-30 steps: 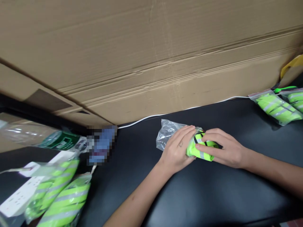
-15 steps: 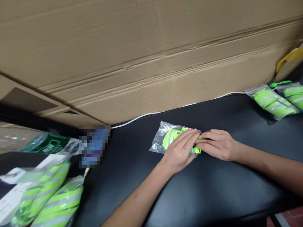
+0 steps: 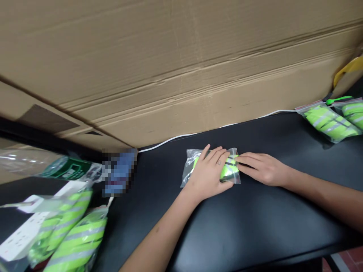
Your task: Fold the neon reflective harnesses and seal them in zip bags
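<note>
A clear plastic zip bag [image 3: 187,166] lies on the black table, with a neon-yellow reflective strap [image 3: 230,169] with grey stripes folded inside it. My left hand [image 3: 208,170] rests flat across the middle of the bag, fingers spread, and hides part of the strap. At the bag's right end, my right hand [image 3: 263,168] pinches the edge between thumb and fingers. The exact grip of its fingertips is hard to make out.
Two similar bagged straps [image 3: 330,122] lie at the right rear. More bagged straps [image 3: 78,238] sit at the left near a white power strip [image 3: 24,236]. A cardboard wall [image 3: 198,75] stands behind, with a white cable [image 3: 170,141] along its foot.
My left hand has opened out flat over the bag. The strap end that stuck out at the right now lies inside the bag. My right fingers have moved to the bag's edge.
</note>
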{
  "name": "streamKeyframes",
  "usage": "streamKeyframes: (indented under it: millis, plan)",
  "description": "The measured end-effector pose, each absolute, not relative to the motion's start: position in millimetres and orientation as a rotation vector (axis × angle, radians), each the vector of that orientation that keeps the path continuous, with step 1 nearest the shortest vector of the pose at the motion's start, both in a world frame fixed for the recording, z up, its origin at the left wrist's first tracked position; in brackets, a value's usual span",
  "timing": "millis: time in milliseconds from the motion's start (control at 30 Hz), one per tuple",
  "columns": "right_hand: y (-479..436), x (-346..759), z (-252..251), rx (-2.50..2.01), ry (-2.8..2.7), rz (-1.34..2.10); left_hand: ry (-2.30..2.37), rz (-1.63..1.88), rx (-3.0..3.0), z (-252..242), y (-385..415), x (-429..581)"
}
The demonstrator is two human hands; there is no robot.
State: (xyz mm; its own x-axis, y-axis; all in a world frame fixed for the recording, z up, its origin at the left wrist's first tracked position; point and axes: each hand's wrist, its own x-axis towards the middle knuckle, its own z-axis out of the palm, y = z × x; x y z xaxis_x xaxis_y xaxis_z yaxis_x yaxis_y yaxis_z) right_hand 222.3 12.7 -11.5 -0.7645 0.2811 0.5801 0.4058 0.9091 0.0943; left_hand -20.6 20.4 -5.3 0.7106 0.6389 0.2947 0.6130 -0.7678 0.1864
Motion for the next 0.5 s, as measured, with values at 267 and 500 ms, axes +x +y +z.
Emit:
streamKeyframes:
  millis: [267, 500]
  plan:
    - [1.9, 196.2, -17.3, -0.449, -2.451, -0.399, 0.898, 0.56, 2.839, -5.6, 19.2, -6.7]
    - [-10.2, 187.9, -13.0, -0.635, -2.705, -0.222, 0.906, 0.586, 2.917, -10.0, 17.4, -8.9]
